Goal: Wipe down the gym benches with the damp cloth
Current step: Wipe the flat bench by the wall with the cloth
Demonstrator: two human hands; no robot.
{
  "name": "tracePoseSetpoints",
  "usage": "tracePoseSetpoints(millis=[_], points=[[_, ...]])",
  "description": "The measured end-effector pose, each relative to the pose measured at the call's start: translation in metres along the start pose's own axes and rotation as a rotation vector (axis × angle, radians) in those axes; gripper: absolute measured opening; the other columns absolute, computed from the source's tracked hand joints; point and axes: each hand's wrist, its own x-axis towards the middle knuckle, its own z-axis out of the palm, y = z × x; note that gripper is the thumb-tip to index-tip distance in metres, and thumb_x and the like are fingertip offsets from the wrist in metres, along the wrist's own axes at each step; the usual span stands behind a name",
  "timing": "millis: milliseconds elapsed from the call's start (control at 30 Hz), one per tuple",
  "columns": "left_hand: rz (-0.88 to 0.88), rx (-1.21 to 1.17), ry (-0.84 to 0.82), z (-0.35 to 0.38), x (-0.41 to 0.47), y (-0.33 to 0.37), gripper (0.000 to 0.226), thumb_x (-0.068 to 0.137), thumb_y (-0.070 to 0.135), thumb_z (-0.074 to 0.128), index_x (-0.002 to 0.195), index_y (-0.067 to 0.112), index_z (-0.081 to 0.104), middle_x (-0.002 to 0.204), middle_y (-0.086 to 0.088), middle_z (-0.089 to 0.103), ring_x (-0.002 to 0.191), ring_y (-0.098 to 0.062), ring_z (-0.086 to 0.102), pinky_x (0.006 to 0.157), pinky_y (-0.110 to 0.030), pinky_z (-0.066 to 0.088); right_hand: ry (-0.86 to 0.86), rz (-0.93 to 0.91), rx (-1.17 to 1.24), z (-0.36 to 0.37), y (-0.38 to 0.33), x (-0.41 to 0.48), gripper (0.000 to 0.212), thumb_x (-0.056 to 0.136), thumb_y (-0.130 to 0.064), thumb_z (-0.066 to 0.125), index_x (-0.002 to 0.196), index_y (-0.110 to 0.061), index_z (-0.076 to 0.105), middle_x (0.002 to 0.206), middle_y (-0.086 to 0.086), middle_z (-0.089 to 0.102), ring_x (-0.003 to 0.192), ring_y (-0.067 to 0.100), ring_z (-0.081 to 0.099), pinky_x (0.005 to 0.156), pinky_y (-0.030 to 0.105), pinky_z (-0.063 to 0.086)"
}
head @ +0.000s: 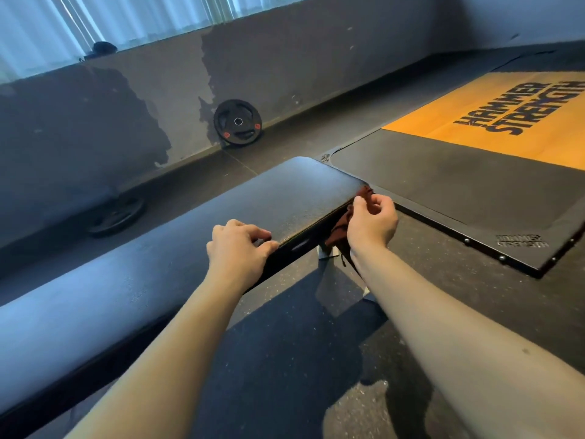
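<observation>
Fingers (381, 205) of the right hand (373, 224) are clamped on a bunched rust-red cloth (338, 231), held against the right side edge of the long black padded bench (285, 198), just short of its far corner. The left hand (239, 248) grips the same edge nearer in. The bench's long axis runs away from the person, and its top lies to the left of the cloth.

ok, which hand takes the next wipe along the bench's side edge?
Right. The right hand pinches the cloth against the side edge of the bench, near its corner. The left hand has no cloth; it grips the bench edge further back, probably as a brace.
</observation>
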Motion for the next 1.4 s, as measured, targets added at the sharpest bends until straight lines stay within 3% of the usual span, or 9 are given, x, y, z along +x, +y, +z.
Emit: tracePoseSetpoints(millis=[167, 300, 433, 533, 667, 900, 1200, 1300, 1400], points=[[0.008, 0.049, 0.001, -0.002, -0.003, -0.008, 0.018, 0.09, 0.049, 0.072, 0.102, 0.037, 0.077, 0.116, 0.005, 0.06, 0.114, -0.023, 0.05, 0.099, -0.053, 0.046, -0.129, -0.126, -0.129, 0.003, 0.025, -0.045, 0.022, 0.1, -0.022, 0.063, 0.121, -0.013, 0.062, 0.119, 0.004, 0.059, 0.087, 0.004, 0.056, 0.056, -0.004, 0.039], [-0.003, 0.031, -0.016, 0.001, 0.002, -0.003, 0.013, 0.09, 0.044, 0.074, 0.098, 0.034, 0.075, 0.116, 0.005, 0.059, 0.113, -0.024, 0.051, 0.099, -0.053, 0.048, -0.285, -0.111, -0.172, -0.003, 0.039, -0.064, 0.015, 0.099, -0.023, 0.066, 0.112, -0.018, 0.063, 0.111, 0.002, 0.065, 0.092, 0.006, 0.061, 0.058, 0.005, 0.043], [-0.003, 0.021, -0.04, 0.0, 0.003, -0.004, 0.018, 0.09, 0.043, 0.074, 0.103, 0.031, 0.077, 0.116, 0.004, 0.059, 0.113, -0.024, 0.052, 0.099, -0.053, 0.049, -0.169, -0.093, -0.134, -0.007, 0.018, -0.031, 0.01, 0.098, -0.02, 0.066, 0.108, -0.018, 0.063, 0.095, -0.005, 0.066, 0.081, 0.002, 0.062, 0.053, 0.003, 0.04], [0.008, 0.007, -0.034, 0.0, -0.002, -0.006, 0.024, 0.091, 0.044, 0.071, 0.109, 0.029, 0.077, 0.117, 0.006, 0.057, 0.114, -0.023, 0.051, 0.1, -0.053, 0.048, -0.023, -0.044, -0.045, -0.008, 0.007, -0.01, 0.011, 0.096, -0.017, 0.068, 0.106, -0.018, 0.066, 0.085, -0.011, 0.063, 0.078, 0.01, 0.065, 0.053, 0.007, 0.042], [0.025, -0.026, -0.025, 0.002, -0.005, -0.008, 0.027, 0.092, 0.043, 0.071, 0.113, 0.027, 0.077, 0.112, 0.011, 0.053, 0.113, -0.022, 0.052, 0.099, -0.053, 0.049, -0.076, -0.059, -0.118, -0.007, 0.019, -0.02, 0.019, 0.097, -0.022, 0.068, 0.116, -0.018, 0.065, 0.106, -0.001, 0.067, 0.089, 0.008, 0.066, 0.062, 0.008, 0.047], [0.01, -0.005, -0.042, 0.002, 0.001, -0.009, 0.024, 0.091, 0.046, 0.071, 0.109, 0.03, 0.076, 0.117, 0.007, 0.056, 0.115, -0.023, 0.05, 0.1, -0.055, 0.046, -0.38, -0.187, -0.263, -0.009, 0.053, -0.067, 0.012, 0.097, -0.026, 0.068, 0.108, -0.022, 0.064, 0.108, -0.002, 0.063, 0.096, 0.006, 0.062, 0.062, 0.006, 0.044], [0.023, -0.045, -0.045, 0.001, 0.001, -0.012, 0.023, 0.09, 0.047, 0.072, 0.106, 0.032, 0.077, 0.117, 0.006, 0.058, 0.113, -0.024, 0.052, 0.099, -0.055, 0.047, -0.11, -0.129, -0.167, -0.009, 0.021, -0.012, 0.011, 0.096, -0.02, 0.069, 0.107, -0.019, 0.068, 0.11, 0.003, 0.068, 0.091, 0.011, 0.067, 0.061, 0.009, 0.045], [0.022, -0.049, -0.05, 0.001, 0.001, -0.013, 0.024, 0.09, 0.046, 0.072, 0.108, 0.031, 0.077, 0.118, 0.005, 0.058, 0.114, -0.024, 0.052, 0.099, -0.055, 0.048, -0.16, -0.191, -0.175, -0.01, 0.02, -0.036, 0.011, 0.097, -0.016, 0.068, 0.107, -0.014, 0.066, 0.109, 0.001, 0.062, 0.082, -0.001, 0.06, 0.058, 0.003, 0.045], [0.021, -0.037, -0.048, 0.002, 0.002, -0.012, 0.024, 0.09, 0.047, 0.072, 0.108, 0.032, 0.077, 0.118, 0.006, 0.057, 0.114, -0.023, 0.051, 0.099, -0.055, 0.048, -0.355, -0.29, -0.19, -0.013, 0.028, -0.071, 0.011, 0.096, -0.014, 0.07, 0.105, -0.016, 0.064, 0.108, 0.001, 0.059, 0.083, -0.002, 0.061, 0.065, 0.001, 0.046]])
